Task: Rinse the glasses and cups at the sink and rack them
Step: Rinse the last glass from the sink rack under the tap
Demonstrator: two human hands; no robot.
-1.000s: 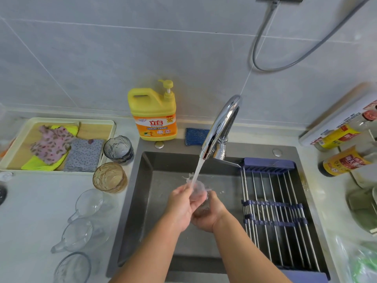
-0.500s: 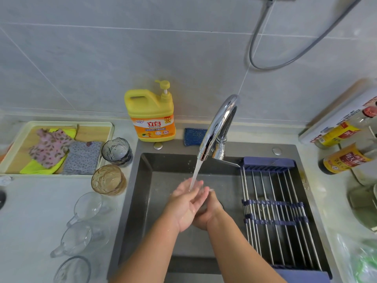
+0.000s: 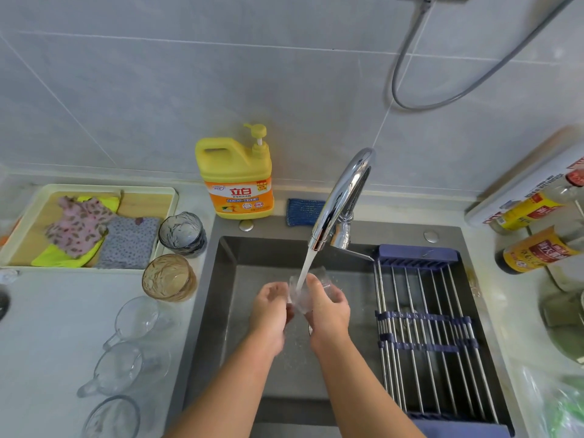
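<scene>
Over the dark sink (image 3: 227, 311) my right hand (image 3: 328, 306) grips a small clear glass (image 3: 303, 294), tilted under the water running from the chrome faucet (image 3: 343, 197). My left hand (image 3: 271, 308) touches the glass's left side with its fingers loosely curled. The roll-up rack (image 3: 433, 330) of steel rods spans the sink's right half and holds nothing. On the counter to the left stand a dark blue-grey glass (image 3: 182, 233) and an amber glass (image 3: 169, 278). In front of them are three clear handled cups (image 3: 136, 319) (image 3: 120, 369) (image 3: 110, 417).
A yellow detergent bottle (image 3: 237, 175) and a blue sponge (image 3: 303, 211) sit behind the sink. A tray (image 3: 19, 241) with folded cloths is at far left. Sauce bottles (image 3: 537, 251) and a cutting board (image 3: 518, 188) crowd the right counter; a plastic bag (image 3: 562, 406) lies at lower right.
My left hand, which lay over the glass, has slid off to its left side. My right hand has lifted and tilted the glass into the water stream, so it now shows.
</scene>
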